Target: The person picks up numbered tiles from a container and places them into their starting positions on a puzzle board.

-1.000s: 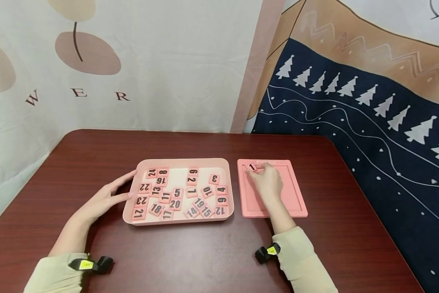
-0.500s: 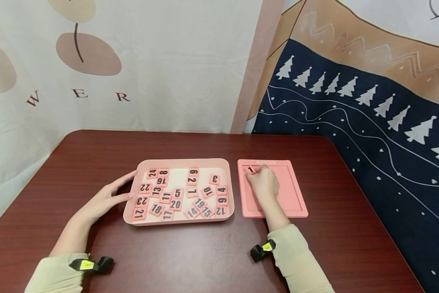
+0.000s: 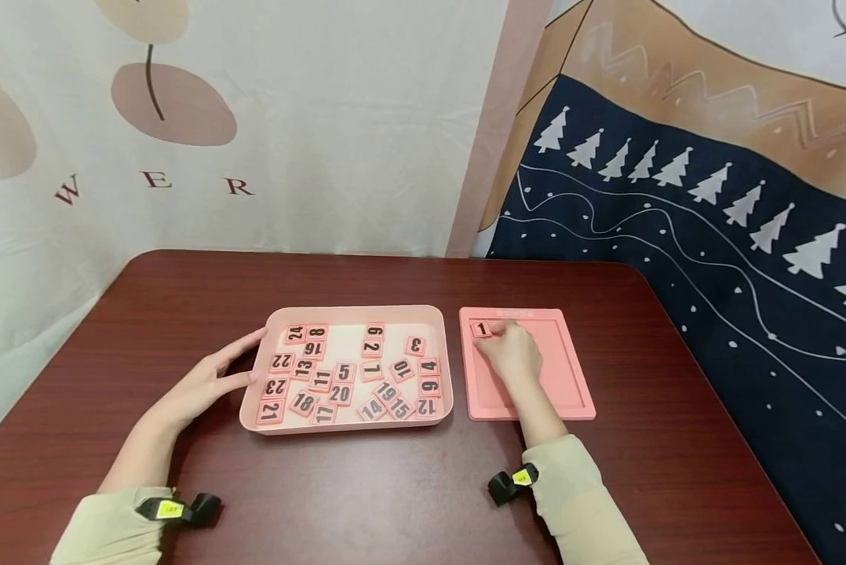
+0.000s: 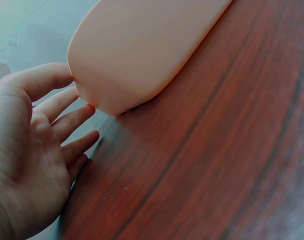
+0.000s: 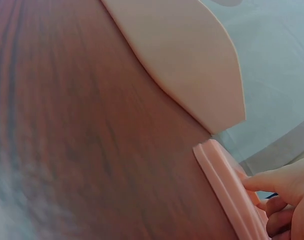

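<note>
In the head view, a pink tray (image 3: 345, 428) holds several loose number tiles in mixed orientations. My left hand (image 3: 193, 388) rests at its left end, fingers extended; in the left wrist view their tips touch the tray wall (image 4: 127, 60). To the right lies a square pink puzzle frame (image 3: 557, 392). My right hand (image 3: 518, 353) is over it, with thumb and index finger pinching the lower and right edges of the number 1 tile (image 3: 481, 329). That tile sits flat in the frame's far left corner. In the right wrist view, my right hand (image 5: 287, 200) hides the tile.
Both pieces lie on a dark red wooden table (image 3: 366, 502), with a narrow gap between tray and frame. A pale printed cloth (image 3: 359, 141) hangs behind the table, and a navy tree-patterned cloth (image 3: 677, 235) hangs at the right. Each wrist bears a small black camera (image 3: 504, 488).
My right hand has brought the number 1 tile slightly left and toward me, and turned it from tilted to square in the frame's corner. The left hand stays at the tray.
</note>
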Demonstrator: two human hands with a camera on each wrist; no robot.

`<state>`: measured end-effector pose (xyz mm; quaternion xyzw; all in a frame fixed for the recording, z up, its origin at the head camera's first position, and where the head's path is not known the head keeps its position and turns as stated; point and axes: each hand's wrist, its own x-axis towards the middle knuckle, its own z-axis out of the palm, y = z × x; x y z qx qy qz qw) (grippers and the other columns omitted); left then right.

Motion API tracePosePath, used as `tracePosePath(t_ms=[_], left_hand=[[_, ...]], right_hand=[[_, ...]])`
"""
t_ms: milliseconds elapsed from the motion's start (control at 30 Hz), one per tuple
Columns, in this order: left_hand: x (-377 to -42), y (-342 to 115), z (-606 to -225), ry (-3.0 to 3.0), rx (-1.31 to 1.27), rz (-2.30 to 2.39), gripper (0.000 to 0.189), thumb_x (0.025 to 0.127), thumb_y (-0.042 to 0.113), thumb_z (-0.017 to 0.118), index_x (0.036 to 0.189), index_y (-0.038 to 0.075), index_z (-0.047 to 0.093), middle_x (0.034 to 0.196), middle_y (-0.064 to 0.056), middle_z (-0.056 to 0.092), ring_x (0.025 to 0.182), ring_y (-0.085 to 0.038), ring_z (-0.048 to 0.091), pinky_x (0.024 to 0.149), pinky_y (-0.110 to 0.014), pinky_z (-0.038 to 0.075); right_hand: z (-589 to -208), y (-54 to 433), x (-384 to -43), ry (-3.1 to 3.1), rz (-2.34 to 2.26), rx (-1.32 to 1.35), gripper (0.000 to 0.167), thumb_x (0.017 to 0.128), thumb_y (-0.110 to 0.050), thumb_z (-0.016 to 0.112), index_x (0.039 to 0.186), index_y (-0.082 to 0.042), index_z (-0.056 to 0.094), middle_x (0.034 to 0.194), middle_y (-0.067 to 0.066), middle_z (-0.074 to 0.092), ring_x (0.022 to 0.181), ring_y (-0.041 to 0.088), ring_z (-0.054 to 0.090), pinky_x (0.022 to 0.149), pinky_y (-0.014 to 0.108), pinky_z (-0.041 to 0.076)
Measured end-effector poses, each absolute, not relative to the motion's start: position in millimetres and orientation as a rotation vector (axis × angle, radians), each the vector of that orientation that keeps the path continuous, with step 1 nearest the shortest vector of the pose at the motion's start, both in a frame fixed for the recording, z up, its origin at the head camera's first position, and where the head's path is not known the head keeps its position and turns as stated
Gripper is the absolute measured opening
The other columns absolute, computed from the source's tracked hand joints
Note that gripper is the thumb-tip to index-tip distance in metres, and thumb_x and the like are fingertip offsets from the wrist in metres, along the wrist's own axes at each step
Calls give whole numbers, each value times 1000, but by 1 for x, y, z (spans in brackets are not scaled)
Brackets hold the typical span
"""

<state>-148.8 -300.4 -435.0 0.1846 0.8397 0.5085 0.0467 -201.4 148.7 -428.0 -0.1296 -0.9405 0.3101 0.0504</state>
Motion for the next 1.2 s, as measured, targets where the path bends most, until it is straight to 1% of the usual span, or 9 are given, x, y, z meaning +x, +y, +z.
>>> tracePosePath(t_ms=[133, 300, 533, 700, 767, 867, 1000, 1100, 1200], left_hand=[[-149, -301, -435, 2567, 556, 1543, 65, 93, 10, 61, 151, 11, 31, 152, -14, 30, 132, 6, 21, 94, -5, 19], [-150, -301, -435, 2565, 552, 1542, 65, 93, 10, 61, 151, 11, 31, 152, -14, 30, 132, 6, 21, 94, -5, 19], [-149, -300, -435, 2565, 549, 1544, 65, 93, 10, 61, 151, 11, 31, 152, -14, 30, 132, 6, 22, 94, -5, 20], [-148, -300, -435, 2558, 558, 1557, 64, 93, 9, 61, 150, 10, 32, 152, -14, 31, 132, 6, 22, 95, -6, 20], [-148, -300, -435, 2555, 563, 1561, 64, 93, 9, 61, 150, 10, 32, 152, -14, 31, 132, 6, 22, 95, -6, 20], [-148, -300, -435, 2547, 566, 1568, 64, 93, 8, 61, 150, 9, 32, 152, -14, 31, 132, 6, 22, 95, -6, 20], [-148, -300, -435, 2541, 569, 1571, 64, 93, 8, 61, 150, 9, 32, 152, -15, 31, 132, 5, 22, 95, -7, 20], [-148, -300, -435, 2546, 567, 1569, 64, 93, 8, 61, 150, 8, 33, 151, -14, 32, 132, 5, 23, 96, -7, 20], [-148, -300, -436, 2551, 551, 1568, 63, 93, 9, 62, 149, 9, 34, 151, -12, 33, 133, 4, 23, 96, -7, 20]], right_hand=[[-428, 151, -203, -2884, 978, -378, 36, 81, -32, 76, 109, -12, 71, 107, 5, 69, 94, 24, 61, 77, 43, 46], [-428, 151, -205, -2879, 973, -340, 30, 85, -32, 71, 109, -14, 70, 103, 4, 69, 91, 22, 61, 75, 43, 46], [-430, 150, -206, -2867, 918, -316, 31, 85, -33, 71, 111, -16, 70, 111, 4, 69, 97, 24, 62, 74, 45, 47], [-429, 151, -207, -2879, 909, -299, 31, 86, -33, 70, 111, -16, 68, 110, 4, 69, 95, 23, 63, 73, 44, 47], [-427, 151, -207, -2863, 907, -289, 30, 86, -32, 70, 111, -17, 68, 108, 2, 70, 91, 22, 63, 70, 43, 46], [-422, 151, -207, -2819, 889, -247, 29, 86, -31, 69, 112, -18, 67, 92, 2, 71, 79, 22, 62, 63, 40, 45], [-414, 149, -205, -2721, 920, -119, 29, 87, -28, 71, 113, -17, 67, 71, 1, 57, 63, 19, 52, 55, 36, 40], [-407, 143, -203, -2657, 994, 23, 28, 86, -25, 72, 112, -16, 68, 66, -1, 49, 59, 18, 45, 52, 34, 35], [-400, 137, -200, -2617, 1037, 165, 27, 85, -24, 74, 110, -16, 68, 65, -2, 45, 58, 16, 43, 52, 33, 33]])
